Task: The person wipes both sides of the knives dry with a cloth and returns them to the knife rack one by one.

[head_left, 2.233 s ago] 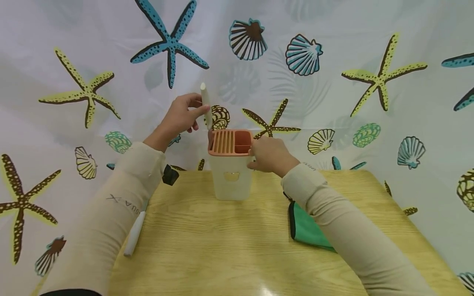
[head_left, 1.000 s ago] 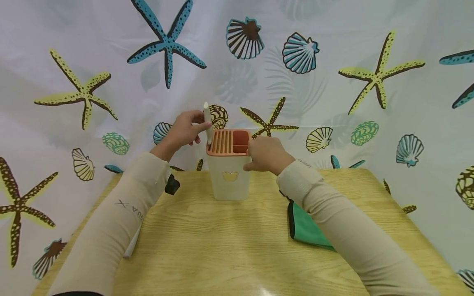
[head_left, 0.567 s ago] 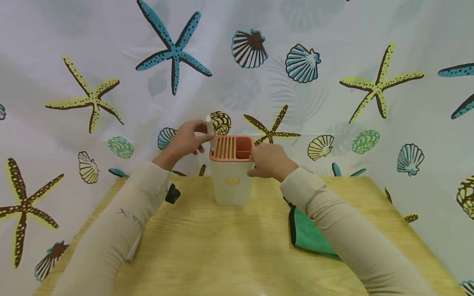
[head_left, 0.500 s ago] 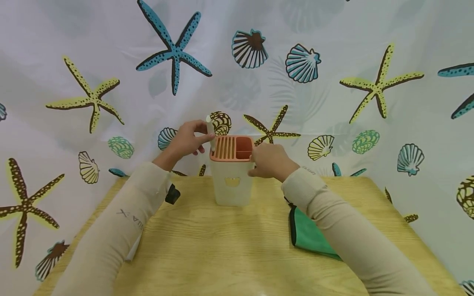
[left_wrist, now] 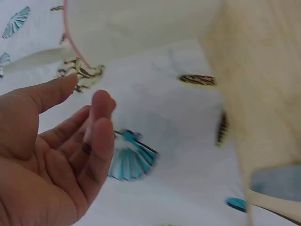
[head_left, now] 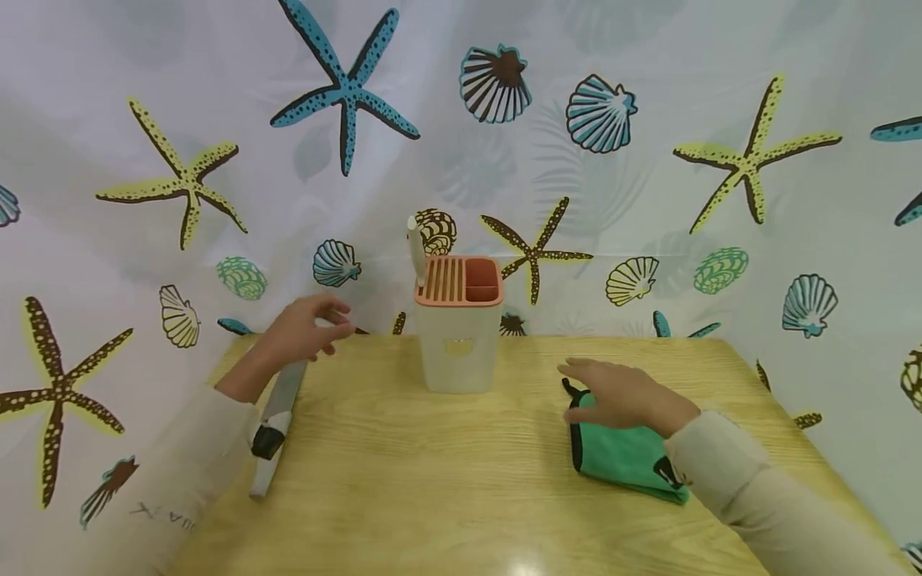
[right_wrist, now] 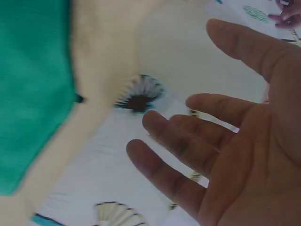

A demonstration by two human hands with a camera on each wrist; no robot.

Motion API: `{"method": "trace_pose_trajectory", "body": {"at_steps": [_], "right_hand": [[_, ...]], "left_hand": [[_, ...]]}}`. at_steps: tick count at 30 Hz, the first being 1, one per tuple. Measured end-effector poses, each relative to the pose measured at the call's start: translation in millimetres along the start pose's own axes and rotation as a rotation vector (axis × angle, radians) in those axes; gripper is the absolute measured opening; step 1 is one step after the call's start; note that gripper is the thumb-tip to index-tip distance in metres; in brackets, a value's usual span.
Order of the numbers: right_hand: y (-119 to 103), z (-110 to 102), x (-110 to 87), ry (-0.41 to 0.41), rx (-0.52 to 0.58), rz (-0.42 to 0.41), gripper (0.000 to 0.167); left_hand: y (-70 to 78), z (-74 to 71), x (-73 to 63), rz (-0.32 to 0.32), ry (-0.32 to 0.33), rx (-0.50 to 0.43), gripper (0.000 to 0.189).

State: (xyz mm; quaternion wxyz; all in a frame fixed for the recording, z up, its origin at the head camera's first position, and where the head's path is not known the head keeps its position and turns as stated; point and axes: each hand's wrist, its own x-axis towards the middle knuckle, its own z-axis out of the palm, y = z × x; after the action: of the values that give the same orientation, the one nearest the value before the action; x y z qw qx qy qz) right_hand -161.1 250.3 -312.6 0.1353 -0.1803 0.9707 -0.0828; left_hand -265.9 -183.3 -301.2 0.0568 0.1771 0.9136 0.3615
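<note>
1. Beige sleeves (head_left: 774,496) reach in from both near corners, over a wood-grained worktop (head_left: 446,480).
2. Green cloth (head_left: 623,456), dark-edged, lies folded at the right.
3. Grey-bladed knife (head_left: 286,392) with a pale handle lies at the left, partly hidden by the wrist.
4. Right hand (head_left: 612,392) hovers by the cloth's far-left corner, fingers spread and relaxed.
5. Left hand (head_left: 306,330) hangs over the blade's far end, thumb and fingers parted, softly bent.
6. White holder (head_left: 458,370) stands upright near the far edge, between the hands and apart from both; its coral lid (head_left: 458,302) has slots and two compartments.
7. Pale upright handle (head_left: 417,254) rises, slightly tilted, from the leftmost slot.
8. White curtain (head_left: 432,48) printed with starfish and shells hangs behind.
</note>
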Motion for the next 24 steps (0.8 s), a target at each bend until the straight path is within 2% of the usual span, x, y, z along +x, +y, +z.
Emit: {"method": "trace_pose_trajectory", "body": {"at_steps": [6,9,13,14,16,19,24], "right_hand": [[31.9,47.5,-23.1,-0.102,0.028,0.072,0.074],[40.9,61.0,-26.3,-0.106,0.009,0.102,0.078],[44.5,73.8,-27.6,-0.073,-0.069,0.148,0.095],[44.4,77.1,-27.4,-0.069,-0.087,0.158,0.098],[43.8,84.1,-26.4,-0.063,-0.112,0.172,0.102],[41.4,92.3,-23.0,-0.062,-0.119,0.183,0.099],[36.6,99.7,-14.5,-0.009,-0.188,0.156,0.087]], "left_hand": [[-56.8,13.9,-49.5,-0.143,-0.042,0.053,0.047],[-77.3,20.9,-65.3,-0.211,-0.048,0.181,0.050],[-93.5,28.0,-73.2,-0.317,-0.075,0.344,0.060],[-96.7,29.8,-74.1,-0.345,-0.092,0.361,0.063],[-102.5,34.0,-76.3,-0.403,-0.116,0.371,0.068],[-109.6,40.1,-80.7,-0.462,-0.141,0.380,0.072],[-118.0,49.7,-87.0,-0.491,-0.115,0.363,0.071]]}}
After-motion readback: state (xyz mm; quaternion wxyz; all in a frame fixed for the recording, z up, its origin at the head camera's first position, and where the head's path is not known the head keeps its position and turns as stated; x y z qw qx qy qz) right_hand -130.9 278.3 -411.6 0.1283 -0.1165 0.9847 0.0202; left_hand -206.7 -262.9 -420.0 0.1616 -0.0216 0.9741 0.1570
